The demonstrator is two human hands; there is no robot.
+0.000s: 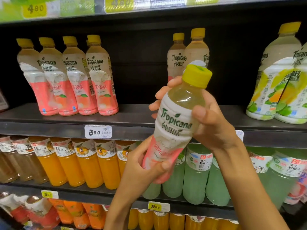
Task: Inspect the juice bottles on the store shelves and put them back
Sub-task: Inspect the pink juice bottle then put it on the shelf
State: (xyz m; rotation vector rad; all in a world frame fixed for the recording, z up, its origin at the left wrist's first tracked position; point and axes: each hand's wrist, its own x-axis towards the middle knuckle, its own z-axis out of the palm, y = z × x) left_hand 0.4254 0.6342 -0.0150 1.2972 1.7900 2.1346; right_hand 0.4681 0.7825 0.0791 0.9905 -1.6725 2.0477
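Note:
I hold a Tropicana peach juice bottle [176, 123] with a yellow cap, white and pink label, tilted with its cap toward the upper right, in front of the shelves. My left hand [142, 168] grips its pink lower end from below. My right hand [209, 123] wraps the upper body just under the neck, fingers showing behind the bottle. Several matching peach bottles [69, 77] stand in a row on the middle shelf [132, 117] at the left. Two more peach bottles [187, 53] stand behind the held one.
Large lime-label Tropicana bottles [279, 80] stand at the shelf's right end. An open gap lies between the peach row and the rear pair. Below are orange juice bottles [86, 163] and pale green bottles [196, 176]. A price tag [98, 131] reads 3.50.

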